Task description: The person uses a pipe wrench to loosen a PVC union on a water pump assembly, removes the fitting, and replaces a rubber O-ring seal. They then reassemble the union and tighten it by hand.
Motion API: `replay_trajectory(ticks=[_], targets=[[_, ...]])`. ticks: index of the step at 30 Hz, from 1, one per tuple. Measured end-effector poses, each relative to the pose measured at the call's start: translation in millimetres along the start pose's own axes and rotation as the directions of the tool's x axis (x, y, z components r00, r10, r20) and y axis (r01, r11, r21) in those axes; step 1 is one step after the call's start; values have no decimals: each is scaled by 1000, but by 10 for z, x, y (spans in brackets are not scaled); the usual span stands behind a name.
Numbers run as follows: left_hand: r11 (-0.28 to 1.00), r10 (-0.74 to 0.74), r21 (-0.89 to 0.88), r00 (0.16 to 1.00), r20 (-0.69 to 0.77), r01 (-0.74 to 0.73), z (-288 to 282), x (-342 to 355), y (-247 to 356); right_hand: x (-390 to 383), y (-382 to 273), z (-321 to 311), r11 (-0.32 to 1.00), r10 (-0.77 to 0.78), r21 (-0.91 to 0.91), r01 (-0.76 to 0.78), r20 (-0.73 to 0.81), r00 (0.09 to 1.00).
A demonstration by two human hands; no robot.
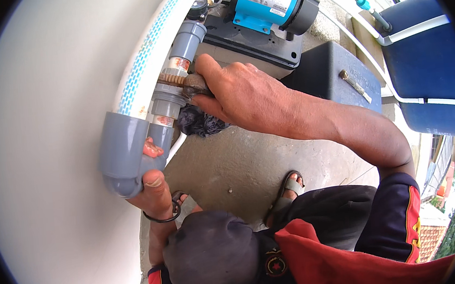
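A grey U-shaped pipe bend (124, 155) is gripped by my left hand (157, 186), its thumb at the base and fingers partly hidden behind the pipe. Above, my right hand (234, 85) is closed around a worn, rusty wrench (196, 84); its handle is mostly hidden by my fingers. Its toothed brown jaw lies across the grey union fitting (167, 105). Reddish-stained threads show above and below that fitting. A thick white pipe (146, 63) with a blue dashed pattern rises from the bend, beside the wall.
A blue motor pump (267, 5) stands on a black base (257, 43) at the top. Right of it are a dark box (329, 75) with a short, narrow object (357, 86) on top, and dark blue tanks (425, 67) with white pipes. Crumpled dark cloth (202, 121) lies below the fitting.
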State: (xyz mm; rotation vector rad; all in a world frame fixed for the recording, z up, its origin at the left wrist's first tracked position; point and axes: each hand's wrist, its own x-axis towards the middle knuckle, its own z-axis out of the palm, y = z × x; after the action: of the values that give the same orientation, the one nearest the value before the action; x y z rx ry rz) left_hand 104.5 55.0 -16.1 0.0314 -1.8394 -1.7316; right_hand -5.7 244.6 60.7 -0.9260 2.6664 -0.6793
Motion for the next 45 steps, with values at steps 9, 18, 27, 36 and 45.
replay_trajectory(ticks=[9, 18, 27, 36, 45], targets=[[999, 3, 32, 999, -38, -2, 6, 12, 25, 290, -138, -288, 973, -94, -200, 113, 99, 991], [997, 19, 75, 996, -82, -13, 58, 55, 53, 63, -7, 8, 994, 5, -111, -10, -40, 999], [999, 35, 25, 999, -14, -35, 31, 84, 47, -31, 98, 128, 998, 39, 46, -36, -84, 996], [997, -7, 73, 998, 69, 2, -89, 52, 13, -95, 284, 425, 982, 51, 190, -9, -216, 975], [960, -212, -110, 926, 313, 257, -127, 593, -345, -19, 243, 72, 994, -23, 108, 30, -60, 998]])
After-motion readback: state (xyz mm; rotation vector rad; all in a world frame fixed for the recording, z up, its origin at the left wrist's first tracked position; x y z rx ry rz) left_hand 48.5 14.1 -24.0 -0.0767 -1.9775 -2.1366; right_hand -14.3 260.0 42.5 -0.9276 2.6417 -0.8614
